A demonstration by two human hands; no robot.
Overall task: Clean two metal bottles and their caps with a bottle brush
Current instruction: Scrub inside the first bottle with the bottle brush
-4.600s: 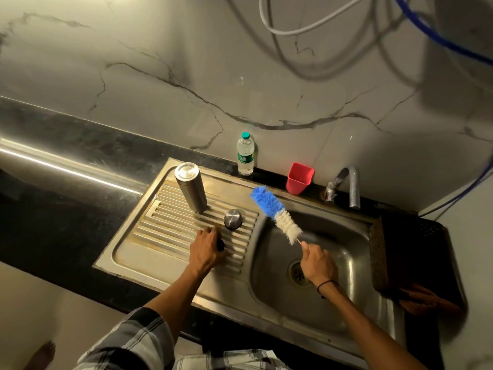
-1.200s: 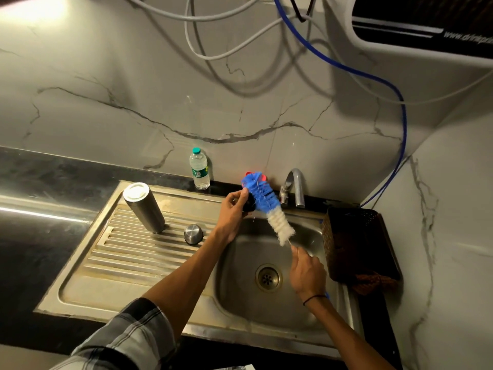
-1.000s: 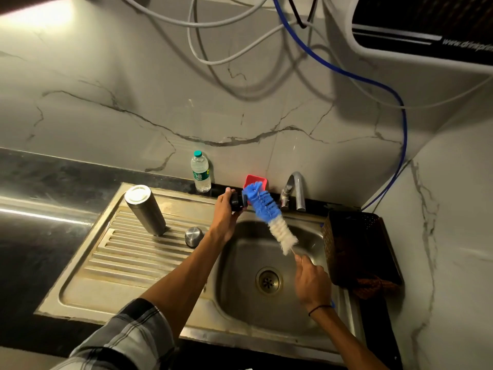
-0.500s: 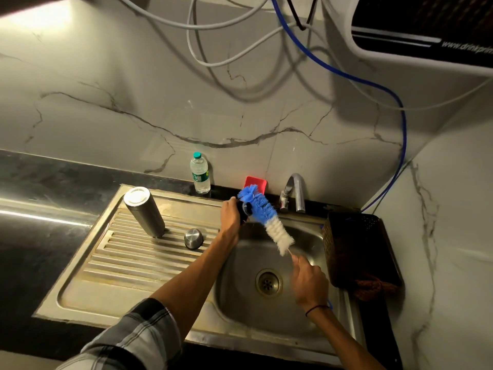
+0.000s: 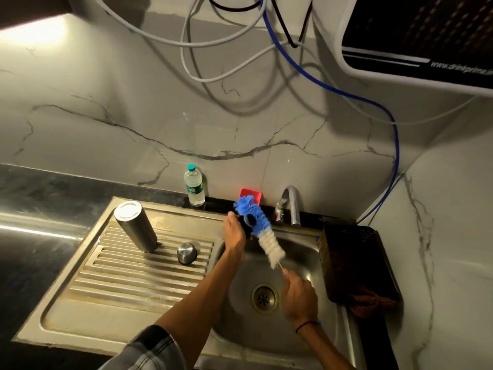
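The left hand (image 5: 234, 235) holds a small dark cap (image 5: 249, 219) above the back edge of the sink basin (image 5: 240, 303), with the fingers curled around it, and the open side of the cap faces the brush. The right hand (image 5: 300, 297) grips the thin handle of the bottle brush (image 5: 260, 231) over the basin, near the drain (image 5: 264, 297). The brush points up and to the left; its blue bristles touch the cap, and the white bristles are lower, nearer to the right hand. On the ribbed draining board (image 5: 120, 276), one metal bottle (image 5: 136, 227) stands upside down, a little tilted in the view, and a round metal cap (image 5: 186, 252) lies just beside it, to the right. I see only this one metal bottle. At the wall behind the sink stand a clear plastic bottle (image 5: 194, 186) with a green top, a red cup (image 5: 252, 194) partly hidden by the brush, and the tap (image 5: 289, 205). A dark basket (image 5: 354, 263) sits at the right side of the basin, with a brownish cloth (image 5: 369, 303) at its near end.
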